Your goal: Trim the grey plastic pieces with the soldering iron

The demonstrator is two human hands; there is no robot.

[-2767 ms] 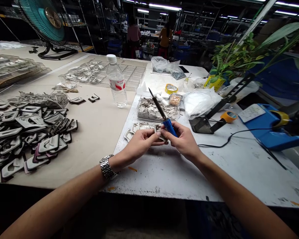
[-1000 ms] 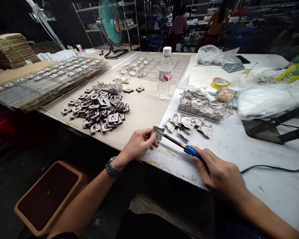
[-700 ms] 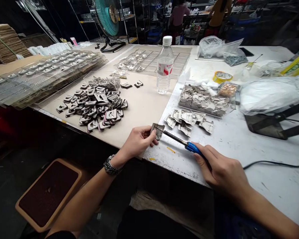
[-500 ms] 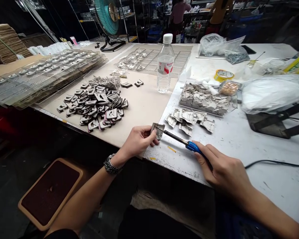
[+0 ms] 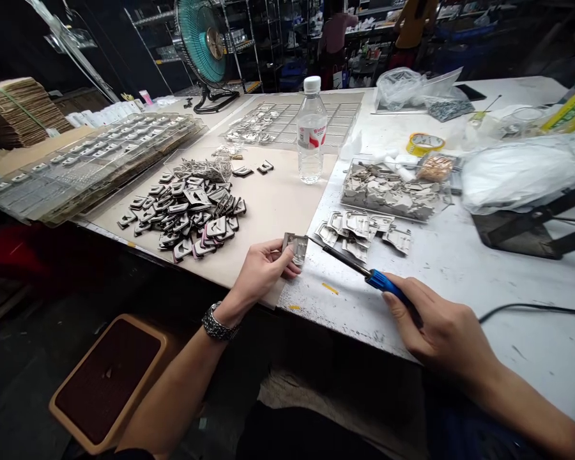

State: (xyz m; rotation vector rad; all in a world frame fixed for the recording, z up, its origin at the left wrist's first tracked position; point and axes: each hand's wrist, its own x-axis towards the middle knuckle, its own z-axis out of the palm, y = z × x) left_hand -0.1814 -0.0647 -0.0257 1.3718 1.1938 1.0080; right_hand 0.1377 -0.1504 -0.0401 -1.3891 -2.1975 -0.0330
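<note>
Soldering iron (image 5: 386,284) — blue handle

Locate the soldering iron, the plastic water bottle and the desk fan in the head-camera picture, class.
Soldering iron (image 5: 386,280): head view, on the blue handle.
Plastic water bottle (image 5: 311,137): head view, on the label.
Desk fan (image 5: 194,38): head view, on the teal guard.

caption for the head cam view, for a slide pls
Left hand holds a small metal part beside the tip of a blue-handled soldering iron in the right hand.
</note>
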